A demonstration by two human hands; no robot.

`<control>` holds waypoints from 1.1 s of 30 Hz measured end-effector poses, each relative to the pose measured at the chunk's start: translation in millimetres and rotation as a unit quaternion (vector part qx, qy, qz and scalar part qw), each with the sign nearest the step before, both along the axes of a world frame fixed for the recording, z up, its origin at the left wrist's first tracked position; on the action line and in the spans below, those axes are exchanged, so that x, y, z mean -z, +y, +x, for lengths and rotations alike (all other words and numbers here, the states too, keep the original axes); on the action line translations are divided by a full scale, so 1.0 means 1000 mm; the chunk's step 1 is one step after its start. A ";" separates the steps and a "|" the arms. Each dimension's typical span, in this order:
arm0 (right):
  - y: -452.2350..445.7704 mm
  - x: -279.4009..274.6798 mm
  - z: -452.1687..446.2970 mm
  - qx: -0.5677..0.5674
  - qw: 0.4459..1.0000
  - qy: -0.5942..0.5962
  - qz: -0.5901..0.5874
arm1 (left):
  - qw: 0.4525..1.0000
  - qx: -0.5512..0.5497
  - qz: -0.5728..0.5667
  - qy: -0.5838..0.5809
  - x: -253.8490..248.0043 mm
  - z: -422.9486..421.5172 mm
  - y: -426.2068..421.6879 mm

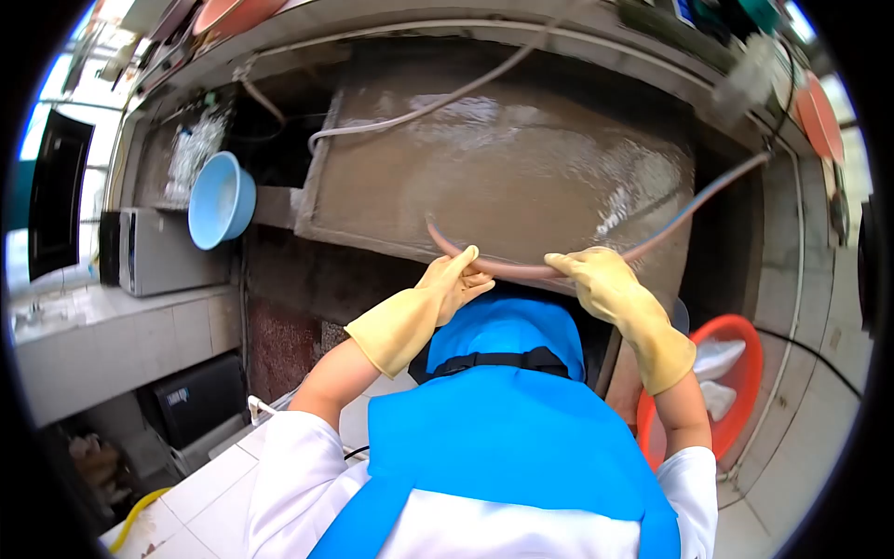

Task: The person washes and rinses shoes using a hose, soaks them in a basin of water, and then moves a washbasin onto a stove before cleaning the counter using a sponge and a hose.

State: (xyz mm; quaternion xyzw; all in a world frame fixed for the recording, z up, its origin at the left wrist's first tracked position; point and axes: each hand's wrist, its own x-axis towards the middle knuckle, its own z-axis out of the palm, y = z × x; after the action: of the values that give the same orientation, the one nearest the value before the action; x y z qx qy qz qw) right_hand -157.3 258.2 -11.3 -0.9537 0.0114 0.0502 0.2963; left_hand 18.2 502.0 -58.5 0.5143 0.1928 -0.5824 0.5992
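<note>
Both my hands wear pale yellow rubber gloves. A pinkish, see-through hose (521,270) runs between them along the near edge of a wet concrete slab (372,196). My left hand (453,279) is closed around the hose close to its open end, which points up and left over the slab. My right hand (591,270) grips the same hose further along, and from there it climbs to the upper right. Water shines on the slab's right side. A blue apron (521,429) covers my front.
A second, pale hose (419,112) lies across the slab's far left. At the left are a light blue basin (222,200) and a grey metal box (172,252). An orange-red tub (745,373) with white things inside stands by my right arm. A black cord (810,349) hangs at the right.
</note>
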 end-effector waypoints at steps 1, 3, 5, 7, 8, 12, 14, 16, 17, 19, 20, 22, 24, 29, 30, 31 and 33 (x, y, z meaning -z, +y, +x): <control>0.003 0.002 0.015 0.046 0.997 0.050 0.030 | 1.000 -0.014 -0.002 -0.001 0.000 0.005 0.004; -0.002 0.018 0.039 0.013 1.000 0.000 0.002 | 0.998 -0.052 -0.025 -0.035 0.002 0.017 0.009; -0.009 0.031 0.055 0.004 1.000 0.000 -0.005 | 0.996 -0.076 -0.031 -0.039 0.010 0.025 0.009; -0.011 0.038 0.070 0.001 1.000 0.003 -0.011 | 0.995 -0.080 -0.025 -0.056 0.016 0.035 0.004; -0.011 0.040 0.074 0.007 0.999 0.035 -0.014 | 0.995 -0.078 -0.022 -0.065 0.019 0.040 0.001; -0.007 0.054 0.073 0.059 0.992 0.081 -0.076 | 0.986 -0.101 -0.127 -0.026 0.049 0.062 -0.009; -0.006 0.046 0.066 0.122 0.983 0.111 -0.079 | 0.986 -0.125 -0.107 -0.028 0.051 0.069 -0.013; -0.012 0.063 0.039 0.161 0.978 0.102 -0.081 | 0.984 -0.147 -0.089 -0.042 0.048 0.071 -0.009; -0.016 0.070 0.020 0.205 0.975 0.056 -0.066 | 0.983 -0.142 -0.100 -0.053 0.047 0.073 -0.002; -0.022 0.092 -0.011 0.273 0.960 0.016 -0.051 | 0.985 -0.133 -0.095 -0.053 0.049 0.080 0.015; -0.029 0.105 -0.026 0.284 0.958 0.029 -0.033 | 0.985 -0.145 -0.083 -0.044 0.054 0.082 0.022; -0.033 0.117 -0.040 0.295 0.954 0.057 -0.008 | 0.982 -0.178 -0.054 -0.029 0.064 0.089 0.044; -0.037 0.113 -0.042 0.253 0.967 0.039 0.003 | 0.977 -0.211 -0.030 -0.026 0.073 0.091 0.064; -0.079 0.095 -0.056 0.324 0.942 -0.026 0.085 | 0.944 -0.326 0.042 -0.012 0.079 0.088 0.088; -0.089 0.091 -0.061 0.385 0.916 -0.039 0.102 | 0.950 -0.311 -0.012 -0.022 0.117 0.099 0.127; -0.103 0.088 -0.069 0.445 0.886 -0.055 0.117 | 0.952 -0.296 -0.067 -0.030 0.154 0.107 0.151; -0.155 0.098 -0.094 0.550 0.806 -0.069 0.209 | 0.931 -0.359 0.043 -0.042 0.092 0.094 0.109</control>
State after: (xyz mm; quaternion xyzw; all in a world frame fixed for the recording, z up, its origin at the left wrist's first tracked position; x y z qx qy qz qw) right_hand -251.3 102.7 -109.4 -0.7038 0.5025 -0.1858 0.4665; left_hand 111.8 611.2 -150.6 0.4597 0.3643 -0.2971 0.7534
